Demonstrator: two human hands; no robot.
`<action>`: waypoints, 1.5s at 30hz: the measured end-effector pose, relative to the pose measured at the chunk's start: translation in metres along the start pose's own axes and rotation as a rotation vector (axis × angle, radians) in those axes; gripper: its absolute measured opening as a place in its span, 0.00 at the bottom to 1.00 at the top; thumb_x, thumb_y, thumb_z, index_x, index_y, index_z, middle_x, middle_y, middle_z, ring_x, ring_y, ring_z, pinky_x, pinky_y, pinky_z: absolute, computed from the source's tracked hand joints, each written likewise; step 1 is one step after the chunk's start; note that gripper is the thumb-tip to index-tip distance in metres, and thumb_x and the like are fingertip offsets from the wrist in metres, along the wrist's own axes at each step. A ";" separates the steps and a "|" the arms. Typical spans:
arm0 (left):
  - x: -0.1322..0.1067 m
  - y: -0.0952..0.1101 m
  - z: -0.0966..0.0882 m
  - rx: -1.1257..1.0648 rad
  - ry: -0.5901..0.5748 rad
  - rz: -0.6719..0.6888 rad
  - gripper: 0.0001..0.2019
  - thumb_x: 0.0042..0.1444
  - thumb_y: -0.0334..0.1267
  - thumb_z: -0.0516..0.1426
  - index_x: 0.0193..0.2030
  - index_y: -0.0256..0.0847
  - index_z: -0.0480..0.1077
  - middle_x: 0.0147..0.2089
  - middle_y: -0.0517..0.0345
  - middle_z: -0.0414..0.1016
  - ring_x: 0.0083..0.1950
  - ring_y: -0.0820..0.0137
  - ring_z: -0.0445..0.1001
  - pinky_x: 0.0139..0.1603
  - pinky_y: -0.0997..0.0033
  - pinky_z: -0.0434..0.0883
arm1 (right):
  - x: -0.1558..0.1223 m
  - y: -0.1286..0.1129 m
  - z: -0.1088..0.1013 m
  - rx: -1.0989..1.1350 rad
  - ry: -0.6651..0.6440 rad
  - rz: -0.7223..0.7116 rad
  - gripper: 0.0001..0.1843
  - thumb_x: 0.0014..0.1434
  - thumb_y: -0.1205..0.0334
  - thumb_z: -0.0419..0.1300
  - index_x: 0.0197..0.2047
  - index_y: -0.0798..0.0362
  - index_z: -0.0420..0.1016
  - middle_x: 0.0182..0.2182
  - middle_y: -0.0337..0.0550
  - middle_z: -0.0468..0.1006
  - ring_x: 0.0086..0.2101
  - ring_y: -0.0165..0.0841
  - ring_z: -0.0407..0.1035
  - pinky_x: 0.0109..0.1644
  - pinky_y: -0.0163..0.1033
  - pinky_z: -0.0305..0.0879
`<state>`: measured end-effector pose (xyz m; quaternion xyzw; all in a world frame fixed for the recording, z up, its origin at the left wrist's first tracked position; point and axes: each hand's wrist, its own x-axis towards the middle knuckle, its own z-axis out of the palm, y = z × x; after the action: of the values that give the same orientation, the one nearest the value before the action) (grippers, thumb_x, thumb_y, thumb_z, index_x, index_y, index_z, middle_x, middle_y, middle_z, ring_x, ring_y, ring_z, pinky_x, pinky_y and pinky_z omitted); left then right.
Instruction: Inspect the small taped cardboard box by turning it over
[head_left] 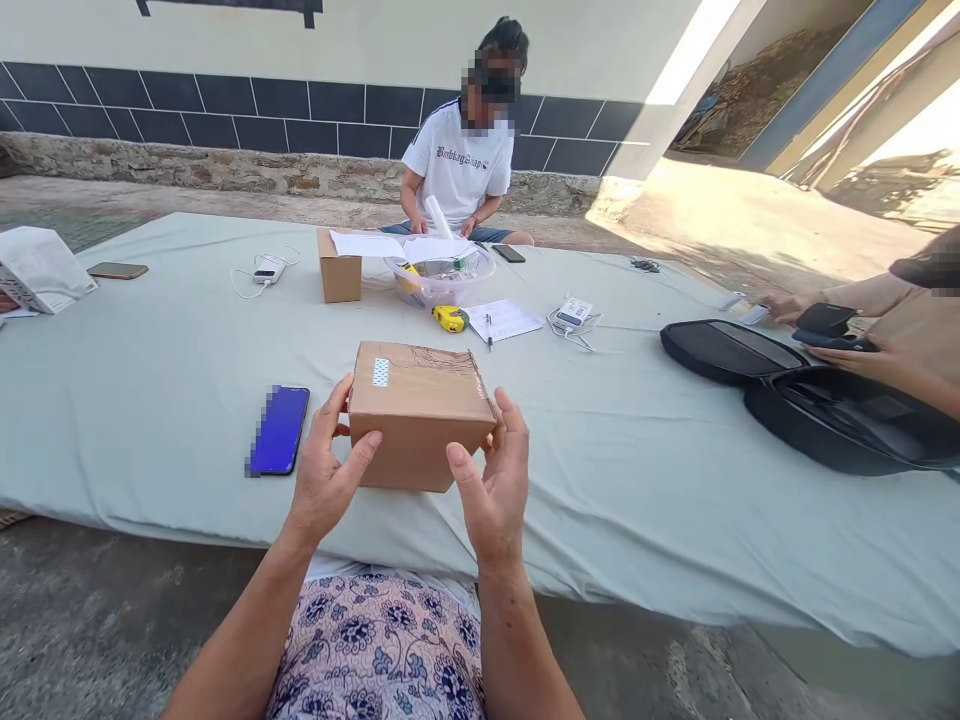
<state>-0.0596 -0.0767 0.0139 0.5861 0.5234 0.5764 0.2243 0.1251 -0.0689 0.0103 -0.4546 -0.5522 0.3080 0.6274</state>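
Note:
A closed brown cardboard box (417,400) with a small white sticker on its lid is held between both my hands just above the pale green sheet (172,400). My left hand (328,468) grips its left side, thumb on the front face. My right hand (493,478) grips its right side, thumb on the front, fingers up along the edge. A phone with a blue screen (279,430) lies on the sheet just left of my left hand.
A person in a white T-shirt (457,165) sits across the sheet behind a clear bowl (441,275), a small cardboard box (339,268), a yellow tape measure (450,318) and papers (504,320). Another person's hands (862,335) work over an open black case (817,395) at right.

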 end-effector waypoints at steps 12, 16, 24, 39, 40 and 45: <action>-0.016 0.017 0.023 0.328 0.123 0.443 0.34 0.63 0.39 0.63 0.74 0.55 0.59 0.64 0.43 0.66 0.65 0.54 0.68 0.59 0.54 0.73 | 0.003 0.003 0.004 -0.081 0.057 0.087 0.65 0.54 0.36 0.69 0.79 0.39 0.31 0.70 0.57 0.60 0.68 0.55 0.60 0.67 0.68 0.60; -0.013 0.013 0.018 0.293 0.106 0.371 0.31 0.64 0.39 0.62 0.72 0.55 0.60 0.64 0.45 0.67 0.66 0.53 0.67 0.61 0.52 0.71 | 0.005 0.004 0.002 -0.003 0.084 0.123 0.58 0.58 0.38 0.67 0.79 0.41 0.38 0.64 0.55 0.67 0.61 0.49 0.67 0.66 0.61 0.64; -0.003 0.009 0.011 0.023 0.125 0.059 0.30 0.61 0.55 0.62 0.66 0.47 0.63 0.64 0.46 0.69 0.60 0.57 0.70 0.54 0.62 0.70 | 0.008 0.006 -0.002 0.216 0.092 0.165 0.27 0.64 0.45 0.62 0.62 0.46 0.70 0.48 0.46 0.77 0.49 0.38 0.73 0.50 0.43 0.73; 0.007 0.001 0.004 -0.185 0.123 -0.106 0.25 0.70 0.57 0.52 0.66 0.50 0.72 0.71 0.53 0.70 0.71 0.57 0.66 0.68 0.61 0.66 | 0.013 0.005 0.002 0.215 0.099 0.139 0.23 0.63 0.42 0.64 0.55 0.46 0.75 0.49 0.47 0.80 0.50 0.40 0.74 0.51 0.47 0.73; 0.007 0.000 0.003 -0.181 0.092 -0.107 0.25 0.69 0.56 0.54 0.67 0.50 0.71 0.70 0.52 0.71 0.71 0.56 0.67 0.68 0.60 0.67 | 0.014 0.005 0.001 0.211 0.114 0.143 0.23 0.62 0.42 0.64 0.55 0.46 0.75 0.48 0.47 0.81 0.49 0.40 0.75 0.51 0.47 0.73; 0.009 -0.009 0.002 -0.194 -0.009 -0.121 0.30 0.61 0.53 0.63 0.68 0.49 0.70 0.68 0.48 0.73 0.65 0.53 0.72 0.63 0.57 0.72 | 0.021 0.006 -0.003 0.211 0.155 0.162 0.26 0.59 0.39 0.66 0.52 0.48 0.76 0.45 0.46 0.81 0.45 0.39 0.75 0.49 0.45 0.72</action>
<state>-0.0626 -0.0646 0.0098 0.5316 0.4986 0.6071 0.3166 0.1333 -0.0483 0.0139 -0.4518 -0.4282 0.3780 0.6852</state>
